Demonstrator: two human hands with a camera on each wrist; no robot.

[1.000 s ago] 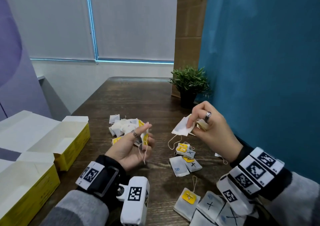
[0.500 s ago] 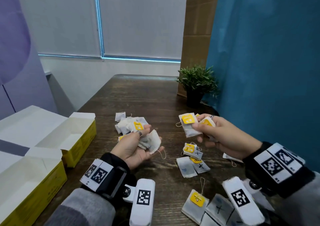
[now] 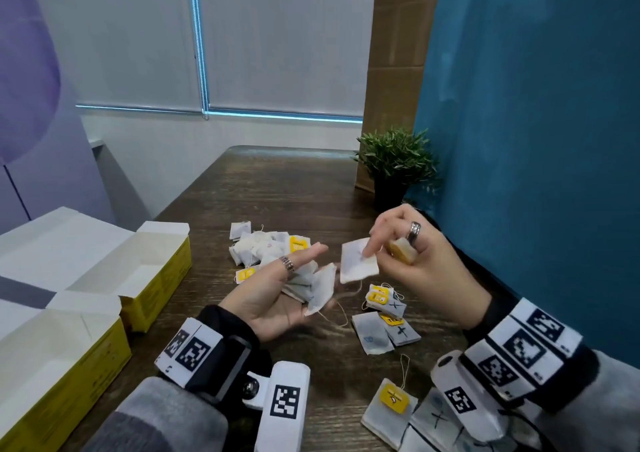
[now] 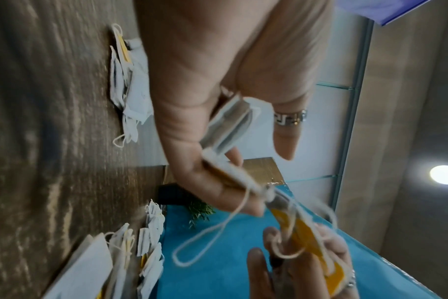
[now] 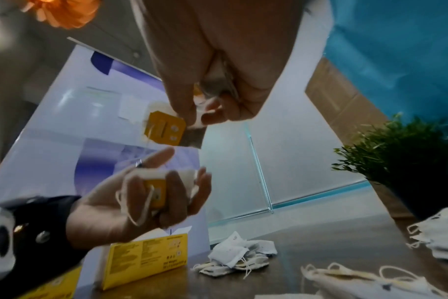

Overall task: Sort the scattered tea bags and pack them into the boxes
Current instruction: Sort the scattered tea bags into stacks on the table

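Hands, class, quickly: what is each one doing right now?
Left hand: holds a stack of tea bags.
Right hand: pinches a single tea bag.

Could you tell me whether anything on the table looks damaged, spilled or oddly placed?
Nothing looks damaged or spilled. The tea bags lie in loose heaps on the table, strings trailing, as expected mid-sort. Both yellow boxes stand open and upright; the potted plant stands upright too.

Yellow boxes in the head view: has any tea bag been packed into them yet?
No. Both yellow boxes show only bare white interiors where visible.
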